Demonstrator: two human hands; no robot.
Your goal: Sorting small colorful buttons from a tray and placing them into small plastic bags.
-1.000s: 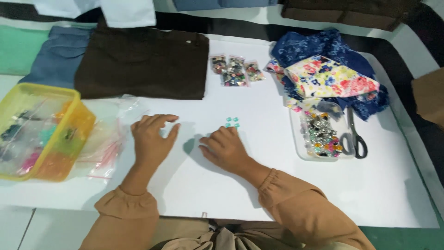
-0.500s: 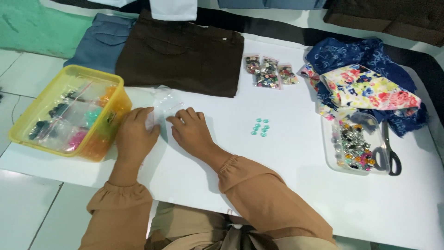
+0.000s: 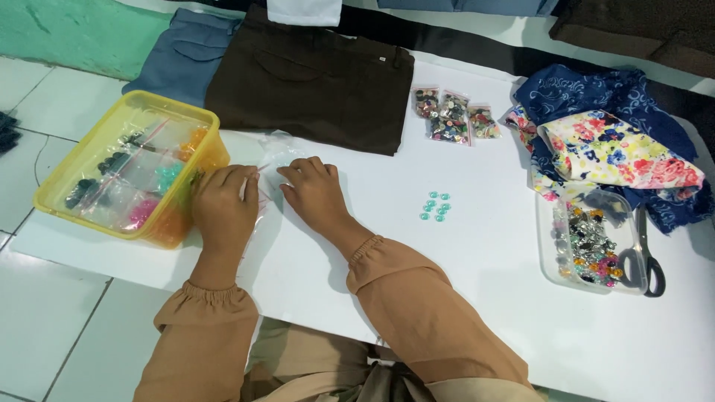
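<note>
Both hands moved left onto clear bag [image 3: 269, 160]

Both hands rest on a clear plastic bag [image 3: 269, 160] lying flat on the white worktop [image 3: 477, 298]. Left hand [image 3: 222, 205] curled w/ fingers [image 3: 237, 176] on the bag's left part, just beside a yellow box [image 3: 195, 119] of small bagged beads. Right hand [image 3: 313, 192] presses the bag's right edge. A cluster of teal beads [image 3: 436, 206] lies well apart to the right. Further right: clear tray [image 3: 547, 246] of mixed beads, scissors [image 3: 646, 249] touching it. 3 small bead packets [image 3: 453, 115] sit near brown trousers [image 3: 313, 82]; floral cloth [image 3: 618, 152] at far right.
</note>
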